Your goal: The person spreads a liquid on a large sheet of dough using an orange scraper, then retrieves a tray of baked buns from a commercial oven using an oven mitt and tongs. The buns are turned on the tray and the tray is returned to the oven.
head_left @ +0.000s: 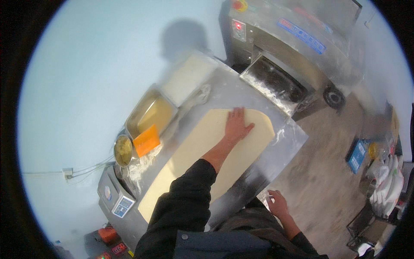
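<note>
A long, pale yellow sheet of dough (198, 142) lies flat across the metal table (284, 142), one end rounded and toward the machine. My left hand (236, 127) rests palm down on its far part, fingers stretched out and holding nothing. Off the table's near right edge hangs my right hand (278, 203), fingers loosely curled with a gap at the thumb; I see nothing in it. Along the table's left side sit an orange plastic scraper (147, 140), a steel bowl (123, 151) of yellow, lumpy stuff and a deep steel pan (151, 110).
A floury dough-rolling machine (293, 39) stands at the far end, its dark feed tray (276, 82) meeting the table. A pale rectangular tray (189, 77) lies at the wall. The weighing scale (115, 194) is at the near left. White bags (386, 185) and a blue box (357, 156) are right.
</note>
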A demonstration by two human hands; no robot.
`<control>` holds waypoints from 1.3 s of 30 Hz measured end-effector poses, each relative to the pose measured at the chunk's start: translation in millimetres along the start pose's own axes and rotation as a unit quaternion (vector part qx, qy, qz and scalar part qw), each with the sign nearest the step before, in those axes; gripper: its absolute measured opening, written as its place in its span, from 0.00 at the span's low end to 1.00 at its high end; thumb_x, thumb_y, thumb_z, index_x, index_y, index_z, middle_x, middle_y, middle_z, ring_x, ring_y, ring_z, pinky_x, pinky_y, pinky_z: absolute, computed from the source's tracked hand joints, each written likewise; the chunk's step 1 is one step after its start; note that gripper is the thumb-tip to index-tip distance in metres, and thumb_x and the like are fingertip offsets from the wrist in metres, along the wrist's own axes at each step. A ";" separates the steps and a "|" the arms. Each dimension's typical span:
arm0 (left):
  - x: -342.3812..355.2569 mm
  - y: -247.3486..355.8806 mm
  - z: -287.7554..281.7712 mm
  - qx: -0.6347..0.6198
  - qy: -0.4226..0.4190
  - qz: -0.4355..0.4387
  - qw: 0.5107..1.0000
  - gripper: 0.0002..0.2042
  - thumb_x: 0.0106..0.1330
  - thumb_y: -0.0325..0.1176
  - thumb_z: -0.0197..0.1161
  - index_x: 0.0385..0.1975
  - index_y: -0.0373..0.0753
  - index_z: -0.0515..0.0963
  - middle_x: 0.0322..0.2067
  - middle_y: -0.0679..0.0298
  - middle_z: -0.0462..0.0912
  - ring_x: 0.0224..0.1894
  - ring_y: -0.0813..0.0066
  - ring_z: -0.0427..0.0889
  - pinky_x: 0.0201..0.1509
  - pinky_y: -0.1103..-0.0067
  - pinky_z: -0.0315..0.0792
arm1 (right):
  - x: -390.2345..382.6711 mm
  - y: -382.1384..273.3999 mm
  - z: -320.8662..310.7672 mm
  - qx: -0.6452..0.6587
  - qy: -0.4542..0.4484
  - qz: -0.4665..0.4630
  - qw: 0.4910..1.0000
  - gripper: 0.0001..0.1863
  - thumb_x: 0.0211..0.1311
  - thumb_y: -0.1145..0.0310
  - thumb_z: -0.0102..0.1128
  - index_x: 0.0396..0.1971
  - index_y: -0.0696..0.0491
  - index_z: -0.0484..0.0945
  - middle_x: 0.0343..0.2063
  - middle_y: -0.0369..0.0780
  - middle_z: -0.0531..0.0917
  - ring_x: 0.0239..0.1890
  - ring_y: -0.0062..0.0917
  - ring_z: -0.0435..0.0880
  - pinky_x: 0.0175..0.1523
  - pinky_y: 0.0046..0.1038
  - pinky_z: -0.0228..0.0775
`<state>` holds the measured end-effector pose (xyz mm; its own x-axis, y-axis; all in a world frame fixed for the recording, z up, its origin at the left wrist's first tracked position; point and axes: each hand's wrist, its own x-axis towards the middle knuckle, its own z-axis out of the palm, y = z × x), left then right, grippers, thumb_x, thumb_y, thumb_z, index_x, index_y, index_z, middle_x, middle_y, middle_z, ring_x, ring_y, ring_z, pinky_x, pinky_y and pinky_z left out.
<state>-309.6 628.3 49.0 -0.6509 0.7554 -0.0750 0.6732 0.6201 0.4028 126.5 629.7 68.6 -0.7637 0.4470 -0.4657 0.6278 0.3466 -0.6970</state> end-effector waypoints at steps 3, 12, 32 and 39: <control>-16.6 20.2 -11.4 -0.226 -0.021 0.036 0.973 0.41 0.71 0.49 0.68 0.78 0.34 0.61 0.70 0.45 0.74 0.74 0.51 0.71 0.76 0.61 0.67 | 11.8 -11.5 -9.9 -0.050 -0.008 -0.029 0.998 0.20 0.73 0.65 0.63 0.62 0.53 0.80 0.57 0.48 0.82 0.53 0.39 0.88 0.60 0.41 0.79; -219.1 69.4 -20.0 -0.825 0.046 -0.336 0.452 0.27 0.85 0.59 0.42 0.64 0.41 0.67 0.55 0.61 0.77 0.56 0.66 0.78 0.65 0.68 0.73 | 81.6 -182.2 9.9 0.124 0.041 -0.361 0.923 0.24 0.80 0.57 0.52 0.63 0.59 0.78 0.58 0.52 0.82 0.62 0.46 0.81 0.70 0.40 0.68; -826.9 31.6 -102.2 -0.713 0.536 -0.375 0.251 0.42 0.80 0.66 0.46 0.80 0.36 0.55 0.55 0.61 0.77 0.55 0.65 0.76 0.66 0.70 0.67 | -329.7 -321.3 347.6 0.106 -0.422 -0.592 0.678 0.32 0.84 0.54 0.42 0.78 0.57 0.60 0.73 0.49 0.68 0.76 0.42 0.67 0.80 0.42 0.54; -1016.3 56.2 -191.5 -0.290 0.768 -0.263 0.506 0.35 0.73 0.58 0.60 0.69 0.35 0.71 0.63 0.44 0.78 0.66 0.45 0.77 0.68 0.57 0.68 | -435.2 -295.4 535.2 0.019 -0.822 0.120 0.556 0.40 0.80 0.37 0.37 0.77 0.53 0.64 0.72 0.50 0.73 0.76 0.45 0.68 0.80 0.46 0.56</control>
<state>322.6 -145.0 322.5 -0.4907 -0.8156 0.3066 0.3383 0.1460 0.9296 193.0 -108.5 185.3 0.2172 -0.8924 -0.3956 0.7614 0.4085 -0.5035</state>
